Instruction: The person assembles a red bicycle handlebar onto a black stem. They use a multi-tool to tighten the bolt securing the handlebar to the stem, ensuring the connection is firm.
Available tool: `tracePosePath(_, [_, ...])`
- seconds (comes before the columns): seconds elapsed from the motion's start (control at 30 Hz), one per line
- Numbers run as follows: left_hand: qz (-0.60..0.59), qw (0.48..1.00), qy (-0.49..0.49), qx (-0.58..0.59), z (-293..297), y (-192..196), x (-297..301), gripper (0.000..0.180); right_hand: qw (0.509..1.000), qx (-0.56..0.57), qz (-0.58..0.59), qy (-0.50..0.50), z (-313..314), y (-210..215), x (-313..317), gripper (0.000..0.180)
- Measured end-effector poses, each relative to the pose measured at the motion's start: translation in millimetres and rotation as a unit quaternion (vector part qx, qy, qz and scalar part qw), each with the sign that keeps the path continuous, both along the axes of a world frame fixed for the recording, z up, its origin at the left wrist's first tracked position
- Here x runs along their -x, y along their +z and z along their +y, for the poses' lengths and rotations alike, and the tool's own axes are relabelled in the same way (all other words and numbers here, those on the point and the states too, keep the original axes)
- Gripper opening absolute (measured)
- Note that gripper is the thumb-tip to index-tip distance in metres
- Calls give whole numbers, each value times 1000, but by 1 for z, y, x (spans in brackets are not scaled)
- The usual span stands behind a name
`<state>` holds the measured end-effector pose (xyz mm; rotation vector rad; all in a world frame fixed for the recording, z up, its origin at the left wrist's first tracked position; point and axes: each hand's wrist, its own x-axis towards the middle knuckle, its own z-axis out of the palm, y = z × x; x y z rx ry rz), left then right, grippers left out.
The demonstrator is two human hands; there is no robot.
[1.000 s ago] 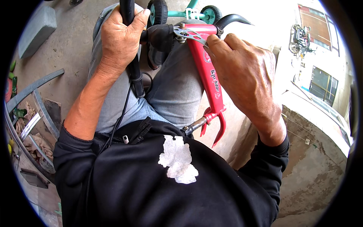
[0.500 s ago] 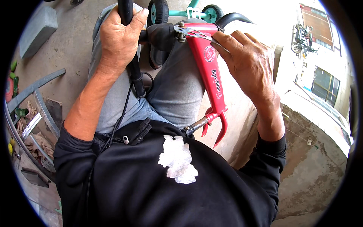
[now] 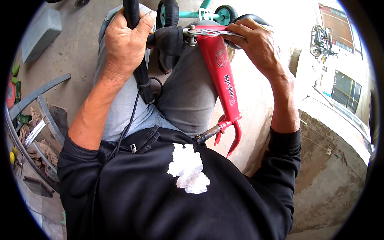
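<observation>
The left hand (image 3: 126,44) grips a black handlebar (image 3: 134,24); the right hand (image 3: 260,46) holds a metal wrench (image 3: 212,33) atop a red bicycle frame (image 3: 222,76).

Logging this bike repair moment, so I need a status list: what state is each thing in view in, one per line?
Left hand: closed around the black handlebar.
Right hand: gripping the wrench.
Wrench: lying flat, its head on the nut atop the frame.
Red bike frame: resting across the person's lap, fork end toward the body.
Teal wheeled toy: standing on the floor beyond.
</observation>
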<state>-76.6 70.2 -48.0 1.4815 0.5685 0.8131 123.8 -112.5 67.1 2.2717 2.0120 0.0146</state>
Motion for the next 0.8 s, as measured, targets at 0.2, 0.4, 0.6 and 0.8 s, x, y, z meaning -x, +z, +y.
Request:
tracePosePath(0.2, [28,999,13,11,-1,1,1,22,1000,17,-9,22,-3,1,-7,22])
tracePosePath(0.4, [-2,1000,-5,3,-1,4,-1,22,991,20,113,-62,-11,2,-12,21])
tracePosePath(0.6, [6,1000,-1,-18,0,5,0,22,988,-66,106,-88,-23,8,10,21])
tracePosePath(0.8, [-11,999,18,-25,-2,2,-2,21,990,-116,60,-60,-28,24,48,25])
